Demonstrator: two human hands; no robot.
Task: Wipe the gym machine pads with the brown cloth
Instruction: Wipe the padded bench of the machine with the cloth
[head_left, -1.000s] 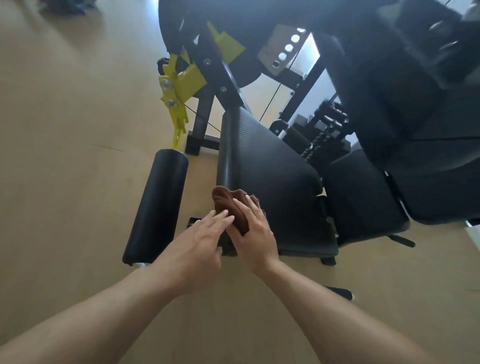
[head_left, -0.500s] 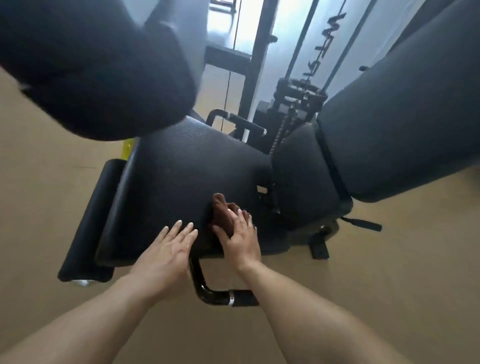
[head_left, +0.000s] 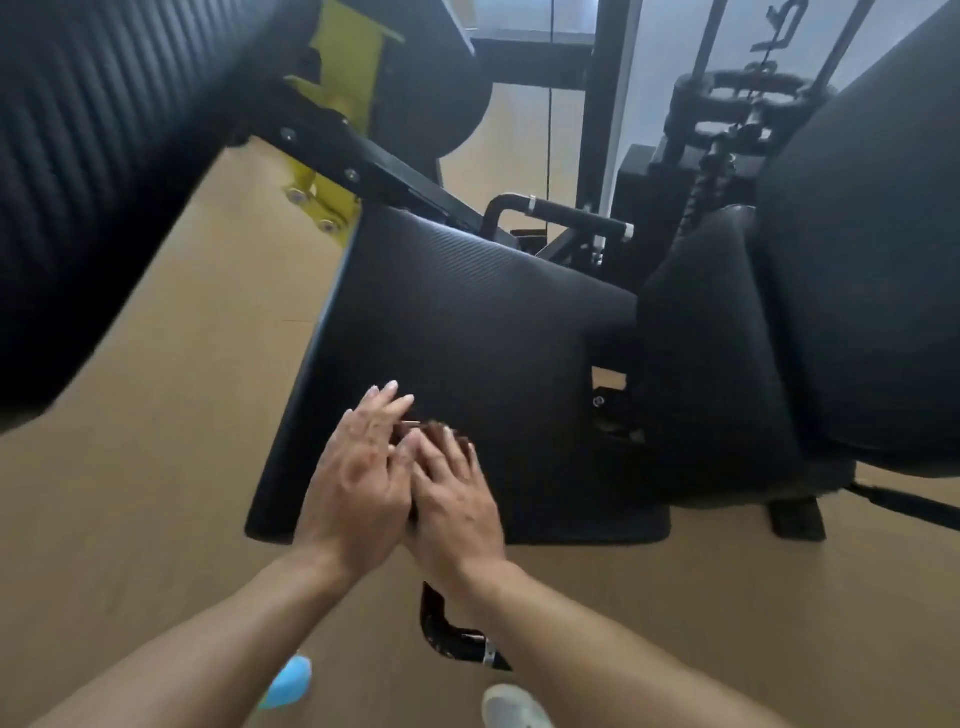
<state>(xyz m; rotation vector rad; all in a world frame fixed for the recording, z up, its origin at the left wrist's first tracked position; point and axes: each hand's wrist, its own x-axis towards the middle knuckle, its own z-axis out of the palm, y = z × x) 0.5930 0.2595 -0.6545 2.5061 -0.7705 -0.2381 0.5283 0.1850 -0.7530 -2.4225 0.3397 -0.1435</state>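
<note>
Writing shows at the top right, on a slanted bar, but it is too blurry to read. No other label can be read.

Both hands lie side by side on the near part of the black seat pad (head_left: 467, 332). The left hand (head_left: 358, 478) is flat, with its fingers straight and pointing away and a little to the right. The right hand (head_left: 457, 504) is flat too, and its fingers are straight over the brown cloth (head_left: 434, 430). It presses the cloth down on the pad and does not curl round it. Only a small brown bit of the cloth peeks out past the fingertips, between the two hands. The left hand's fingers touch the right hand and reach just beside the cloth. I cannot tell if the left hand touches the cloth. Both bare arms come in from the bottom of the view.

A big ribbed black roller pad (head_left: 98, 171) fills the top left, very close and blurry. Yellow metal parts (head_left: 332, 202) sit behind the seat pad, by a black metal arm. A black handle (head_left: 566, 213) with silver rings sticks out past the far side of the seat pad. Another bent black handle (head_left: 452, 631) sits under the right wrist. A large black back pad (head_left: 857, 260) rises on the right. The floor (head_left: 156, 493) is tan. A blue shoe (head_left: 291, 680) and a white shoe (head_left: 514, 706) show at the bottom.
</note>
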